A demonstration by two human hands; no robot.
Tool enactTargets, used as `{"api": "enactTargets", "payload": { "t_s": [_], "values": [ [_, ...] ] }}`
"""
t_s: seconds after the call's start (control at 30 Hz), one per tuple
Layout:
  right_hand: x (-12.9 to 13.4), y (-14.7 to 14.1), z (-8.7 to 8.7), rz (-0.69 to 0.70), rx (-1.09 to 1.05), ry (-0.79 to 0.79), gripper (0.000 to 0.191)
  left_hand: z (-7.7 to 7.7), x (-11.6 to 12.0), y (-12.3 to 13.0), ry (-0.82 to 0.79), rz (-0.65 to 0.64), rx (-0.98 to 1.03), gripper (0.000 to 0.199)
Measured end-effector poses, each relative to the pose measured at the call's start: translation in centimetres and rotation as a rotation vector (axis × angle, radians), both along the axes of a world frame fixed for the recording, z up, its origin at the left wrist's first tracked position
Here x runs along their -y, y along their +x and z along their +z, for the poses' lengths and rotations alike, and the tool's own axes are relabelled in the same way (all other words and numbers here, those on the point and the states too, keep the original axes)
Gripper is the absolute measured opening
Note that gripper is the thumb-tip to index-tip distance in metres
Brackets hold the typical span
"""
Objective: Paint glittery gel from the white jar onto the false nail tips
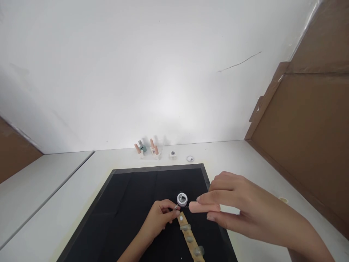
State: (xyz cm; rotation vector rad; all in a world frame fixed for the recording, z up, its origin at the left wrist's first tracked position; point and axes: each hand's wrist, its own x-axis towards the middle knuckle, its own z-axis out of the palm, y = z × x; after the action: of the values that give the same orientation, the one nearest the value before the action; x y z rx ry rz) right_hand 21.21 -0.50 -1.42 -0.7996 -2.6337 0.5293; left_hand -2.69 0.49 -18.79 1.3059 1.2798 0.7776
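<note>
My left hand [160, 217] is closed in a pinch on a small, pale, shiny piece that looks like a false nail [176, 207]. A pink nail polish brush [204, 207] is in my right hand [231, 200], gripped by its cap between thumb and fingers. Its thin brush end points left, close to my left fingertips; whether it touches the nail I cannot tell. Just beyond them stands a small round open jar [182, 199] with silvery bits inside. A tan strip [194, 243] bearing several translucent nail-like pieces runs toward me from beside my left fingertips.
A black mat [131, 211] with a grey border lies on the white table [223, 153]. Behind it stand several polish bottles [156, 155], an uncapped square bottle [172, 156] and a small round lid [190, 158]. A white wall rises behind, and a cardboard panel [308, 145] on the right.
</note>
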Motion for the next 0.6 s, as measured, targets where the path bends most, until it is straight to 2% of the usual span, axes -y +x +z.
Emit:
{"api": "enactTargets", "payload": {
  "t_s": [0.1, 0.23, 0.4, 0.6],
  "values": [
    [-0.5, -0.8, -0.5, -0.034, 0.024, -0.005, 0.019, -0.3, 0.3, -0.2, -0.025, 0.097, 0.040, 0.053],
    [-1.3, -2.0, -1.4, -0.083, 0.078, -0.043, 0.021, -0.1, 0.6, -0.5, -0.039, 0.185, 0.102, 0.053],
    [-1.9, -2.8, -2.2, -0.122, 0.127, -0.075, 0.023, 0.6, 1.0, -0.7, -0.046, 0.219, 0.179, 0.043],
    [-2.3, -3.1, -2.9, -0.071, 0.136, -0.102, 0.022, 1.4, 1.5, -0.7, -0.049, 0.201, 0.265, 0.033]
  ]
}}
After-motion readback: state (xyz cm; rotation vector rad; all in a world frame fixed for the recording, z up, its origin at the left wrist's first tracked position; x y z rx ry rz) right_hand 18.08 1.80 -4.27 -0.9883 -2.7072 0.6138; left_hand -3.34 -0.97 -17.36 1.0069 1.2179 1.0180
